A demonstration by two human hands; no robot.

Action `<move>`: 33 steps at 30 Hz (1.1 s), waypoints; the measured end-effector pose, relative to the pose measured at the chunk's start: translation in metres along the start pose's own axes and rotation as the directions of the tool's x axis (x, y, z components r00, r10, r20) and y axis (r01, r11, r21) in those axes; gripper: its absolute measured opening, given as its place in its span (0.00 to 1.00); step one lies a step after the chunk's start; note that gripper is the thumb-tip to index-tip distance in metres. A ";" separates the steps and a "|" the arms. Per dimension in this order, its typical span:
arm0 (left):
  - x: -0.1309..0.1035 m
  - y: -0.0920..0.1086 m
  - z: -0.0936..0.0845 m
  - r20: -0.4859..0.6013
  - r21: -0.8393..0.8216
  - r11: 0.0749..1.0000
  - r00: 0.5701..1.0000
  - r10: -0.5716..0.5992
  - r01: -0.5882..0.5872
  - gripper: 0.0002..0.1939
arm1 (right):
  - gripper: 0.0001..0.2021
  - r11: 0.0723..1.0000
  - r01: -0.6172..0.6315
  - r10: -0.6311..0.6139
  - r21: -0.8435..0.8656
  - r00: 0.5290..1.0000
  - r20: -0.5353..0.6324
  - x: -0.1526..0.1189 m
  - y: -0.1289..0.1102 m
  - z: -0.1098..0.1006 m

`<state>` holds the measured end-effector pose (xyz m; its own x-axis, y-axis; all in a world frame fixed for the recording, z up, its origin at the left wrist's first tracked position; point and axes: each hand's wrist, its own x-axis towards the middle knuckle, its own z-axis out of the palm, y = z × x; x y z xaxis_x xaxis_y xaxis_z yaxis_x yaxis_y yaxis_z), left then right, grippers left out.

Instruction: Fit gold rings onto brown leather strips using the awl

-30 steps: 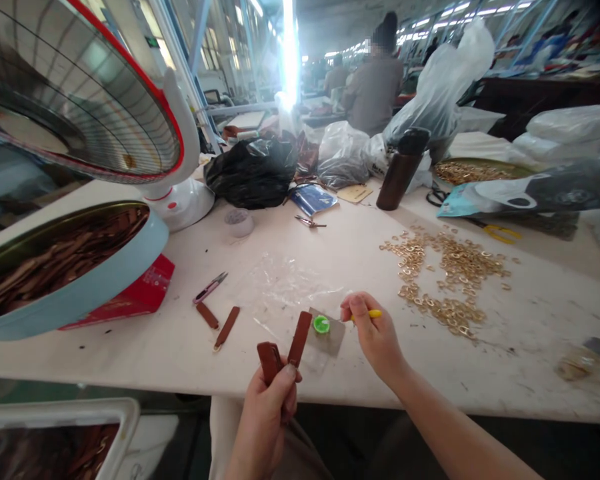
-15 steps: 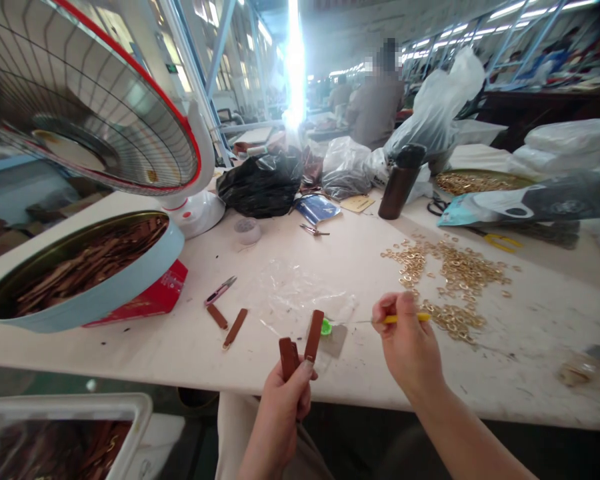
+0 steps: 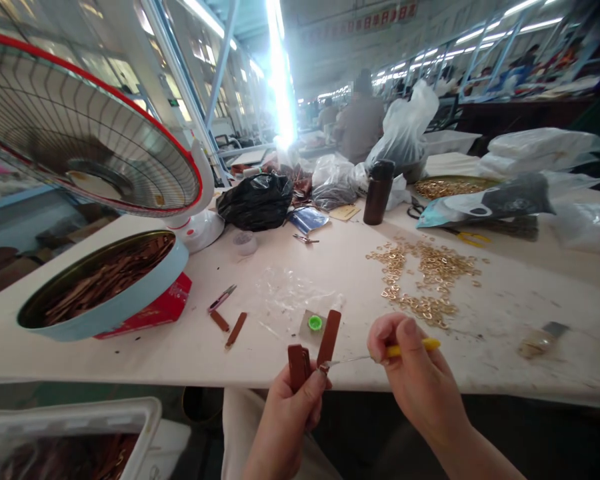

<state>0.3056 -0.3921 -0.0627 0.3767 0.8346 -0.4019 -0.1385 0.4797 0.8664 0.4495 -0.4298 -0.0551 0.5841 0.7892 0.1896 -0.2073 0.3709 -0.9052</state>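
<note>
My left hand [image 3: 294, 412] is closed around several brown leather straps [image 3: 329, 337], one standing out to the right of the others. In my right hand [image 3: 417, 377] is a thin yellow-handled tool [image 3: 414, 347], pinched between thumb and fingers. Its slim metal shaft points left, and the tip meets the leather near my left thumb. Just behind my left hand, a bright green cap-like dish [image 3: 315, 323] sits on a small grey plate [image 3: 305, 331]. Two loose brown leather pieces [image 3: 236, 330] lie to the left, beside pink-handled thread snips [image 3: 222, 298].
Gold metal rings [image 3: 443, 267] are scattered on the table at right. A round tin [image 3: 125, 305] of leather strips leans on a red box at left, beneath a fan [image 3: 95, 133]. A dark bottle [image 3: 379, 193] and plastic bags stand behind. A white bin [image 3: 153, 413] is lower left.
My right hand has brought the tool's tip left and down onto the leather in my left hand. The view has shifted, and the green dish now shows clear of the straps.
</note>
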 end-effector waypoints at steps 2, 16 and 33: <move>-0.004 0.001 0.001 -0.002 0.007 1.000 1.000 0.006 -0.006 0.19 | 0.19 0.999 0.030 -0.030 0.026 0.999 -0.023 -0.002 -0.005 -0.002; -0.019 -0.009 0.010 0.103 -0.084 0.996 0.995 -0.019 0.027 0.13 | 0.16 0.913 -0.014 0.193 -0.407 0.894 0.404 -0.026 -0.007 -0.017; -0.020 -0.010 0.014 0.125 0.119 0.991 0.991 0.045 -0.060 0.11 | 0.07 0.871 -0.248 0.431 -0.423 0.799 0.420 -0.024 -0.006 -0.005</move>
<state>0.3128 -0.4174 -0.0591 0.4815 0.8149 -0.3226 -0.0505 0.3932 0.9181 0.4403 -0.4531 -0.0564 0.0477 0.9957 -0.0792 0.0070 -0.0796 -0.9968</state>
